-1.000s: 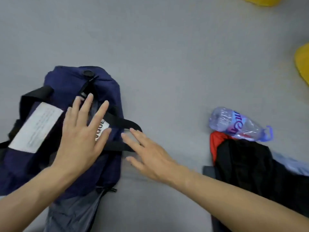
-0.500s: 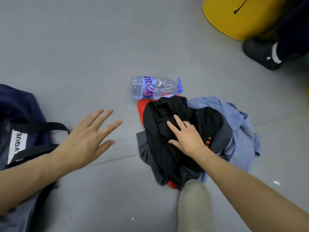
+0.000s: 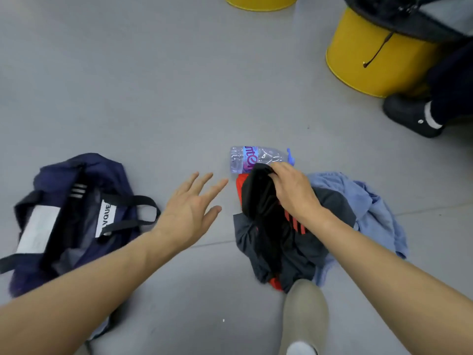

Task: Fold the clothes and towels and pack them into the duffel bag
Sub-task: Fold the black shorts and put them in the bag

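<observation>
Right hand clamped on far edge of black garment, fingers curled round fabric, on top of clothes pile right of centre on grey floor. Left hand over bare floor, fingers spread, holding nothing, between pile and navy duffel bag at left, bag top open. Plastic bottle lies just beyond pile. Light blue shirt at pile's right side. Yellow stool far right

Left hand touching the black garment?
Apart. The head view shows bare grey floor between the open left hand and the black garment; only the right hand grips it.
</observation>
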Demonstrator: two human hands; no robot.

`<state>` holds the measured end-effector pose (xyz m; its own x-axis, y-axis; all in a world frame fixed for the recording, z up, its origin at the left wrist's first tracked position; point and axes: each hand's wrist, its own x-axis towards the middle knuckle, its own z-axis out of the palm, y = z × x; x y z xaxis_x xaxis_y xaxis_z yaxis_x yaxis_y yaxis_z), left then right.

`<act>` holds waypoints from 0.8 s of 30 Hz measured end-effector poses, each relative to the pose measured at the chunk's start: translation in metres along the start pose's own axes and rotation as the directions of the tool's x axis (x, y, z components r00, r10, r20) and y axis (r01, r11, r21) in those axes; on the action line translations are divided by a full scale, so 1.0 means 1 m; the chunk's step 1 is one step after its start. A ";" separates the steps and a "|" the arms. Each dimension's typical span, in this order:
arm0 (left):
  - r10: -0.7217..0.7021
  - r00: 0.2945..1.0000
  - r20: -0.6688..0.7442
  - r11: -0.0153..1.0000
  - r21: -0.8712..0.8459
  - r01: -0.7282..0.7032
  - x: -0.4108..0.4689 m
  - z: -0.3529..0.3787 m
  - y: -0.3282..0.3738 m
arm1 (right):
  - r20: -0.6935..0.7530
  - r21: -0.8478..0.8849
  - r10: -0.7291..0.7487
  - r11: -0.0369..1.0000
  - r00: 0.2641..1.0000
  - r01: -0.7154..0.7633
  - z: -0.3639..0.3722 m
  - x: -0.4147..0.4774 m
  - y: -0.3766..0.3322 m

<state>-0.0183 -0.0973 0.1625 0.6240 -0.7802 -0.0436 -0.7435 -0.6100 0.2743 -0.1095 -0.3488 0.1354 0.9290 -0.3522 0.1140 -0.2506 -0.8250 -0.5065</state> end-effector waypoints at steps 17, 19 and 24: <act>-0.418 0.899 -0.132 0.739 -0.625 0.252 -0.116 -0.165 -0.014 | 0.060 0.505 0.088 0.856 0.994 -0.106 -0.049 0.019 -0.262; -0.447 0.885 -0.129 0.697 -0.670 0.255 -0.117 -0.177 -0.023 | 0.096 0.520 0.137 0.837 0.986 -0.167 -0.038 0.015 -0.265; -0.507 0.856 -0.100 0.554 -0.799 0.234 -0.116 -0.180 -0.036 | 0.262 0.601 0.215 0.726 0.941 -0.333 -0.022 0.007 -0.275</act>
<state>-0.0205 0.0399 0.3308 0.9351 -0.3453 -0.0800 -0.0735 -0.4098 0.9092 -0.0400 -0.1340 0.2946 0.8915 -0.3929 -0.2256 -0.3280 -0.2162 -0.9196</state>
